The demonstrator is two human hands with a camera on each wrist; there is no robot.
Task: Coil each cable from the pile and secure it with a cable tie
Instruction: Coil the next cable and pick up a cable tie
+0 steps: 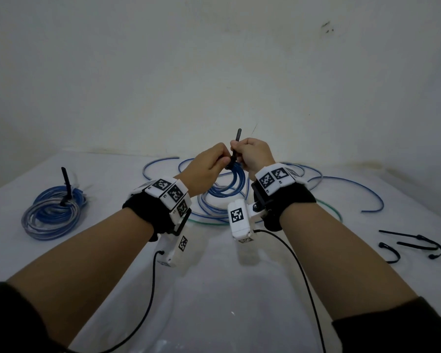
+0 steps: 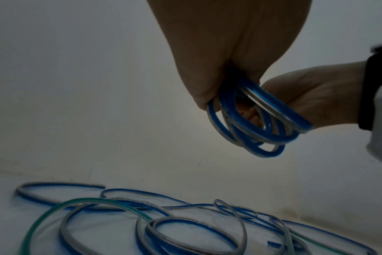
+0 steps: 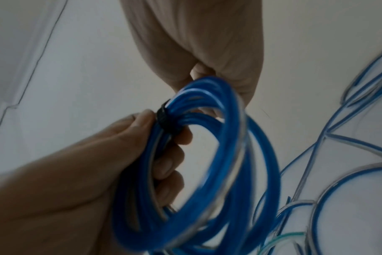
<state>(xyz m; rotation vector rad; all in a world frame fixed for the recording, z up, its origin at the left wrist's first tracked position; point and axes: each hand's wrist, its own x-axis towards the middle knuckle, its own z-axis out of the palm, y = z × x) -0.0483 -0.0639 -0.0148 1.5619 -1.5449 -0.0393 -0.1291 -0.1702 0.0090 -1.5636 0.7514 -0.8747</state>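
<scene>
Both hands are raised above the white table (image 1: 214, 289). My left hand (image 1: 220, 161) grips a coil of blue cable (image 1: 227, 186), which hangs below it. A black cable tie (image 1: 237, 142) is wrapped round the top of the coil, and its tail sticks up. My right hand (image 1: 237, 156) pinches that tail just above the coil. In the right wrist view the tie's band (image 3: 166, 119) circles the bundled blue coil (image 3: 207, 172), next to the fingers of my left hand (image 3: 164, 155). The left wrist view shows the coil (image 2: 251, 124) dangling between both hands.
A tied coil of blue and clear cable (image 1: 52, 214) lies at the left, its tie tail (image 1: 66, 184) upright. Loose blue cables (image 1: 341, 182) and a green one (image 1: 209, 222) sprawl under the hands. Spare black ties (image 1: 415, 244) lie at the right. A wall stands close behind.
</scene>
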